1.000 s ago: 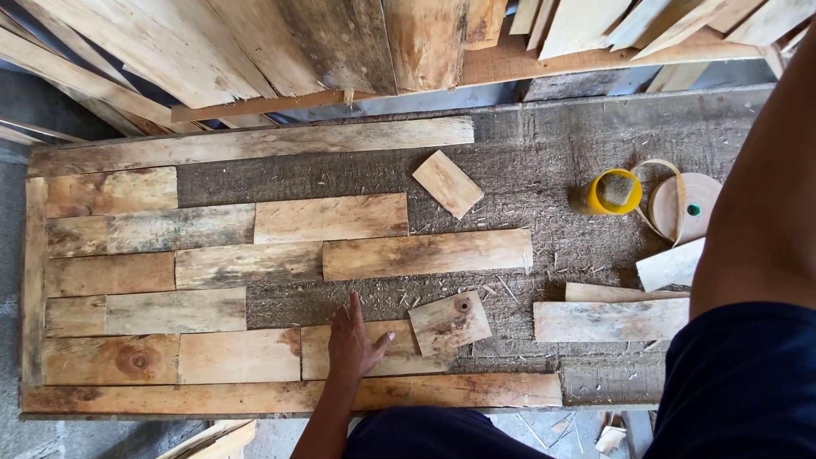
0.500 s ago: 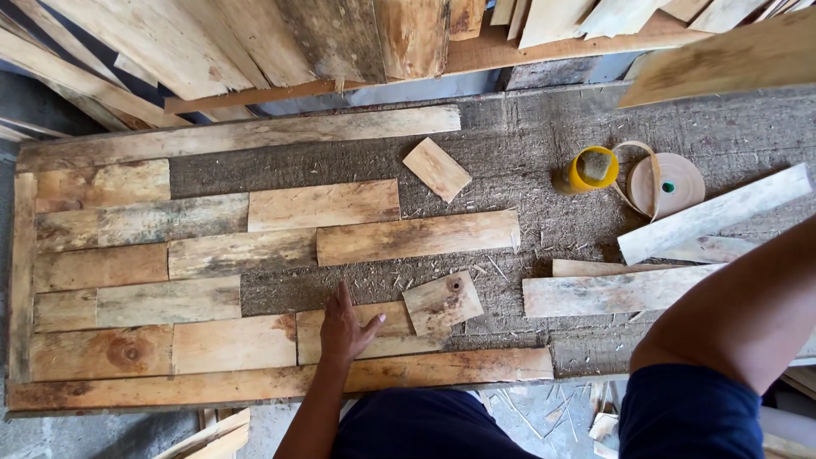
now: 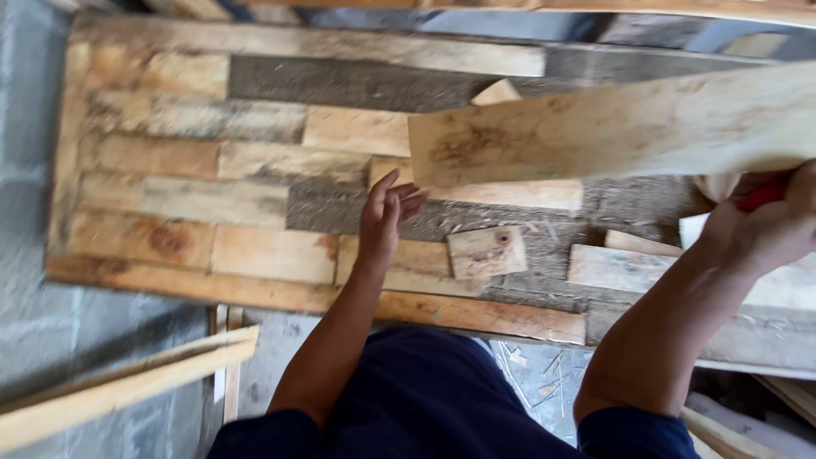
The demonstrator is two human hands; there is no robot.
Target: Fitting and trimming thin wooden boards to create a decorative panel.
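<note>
The right hand (image 3: pixel 765 225) is up at the frame's right edge, fingers wrapped round one end of a long plank (image 3: pixel 612 127), and that grip is closed firm on it. The plank hangs in the air, stretching leftward across the view, its free end above the middle of the panel (image 3: pixel 76 136). The left hand (image 3: pixel 382 221) is raised just under that free end, fingers spread and loose, holding nothing, not quite touching the wood as far as the view shows.

The plank looks like rough-sawn board: pale, dry, stained grey in patches, stiff enough to stay straight though held at one end only. That suggests it is fairly light, but long enough to lever hard on the wrist. The surface looks coarse rather than slippery, and splinters seem the likelier trouble than a slip. A second hold near the free end, or nearer the middle, would likely steady it best.

Below, the panel lies flat, covered in short boards laid in rows, with a bare dark patch (image 3: pixel 340 81) along the upper middle. A small knotted offcut (image 3: pixel 486 252) sits loose near the left hand, and a thin batten (image 3: pixel 127 382) lies at lower left.
</note>
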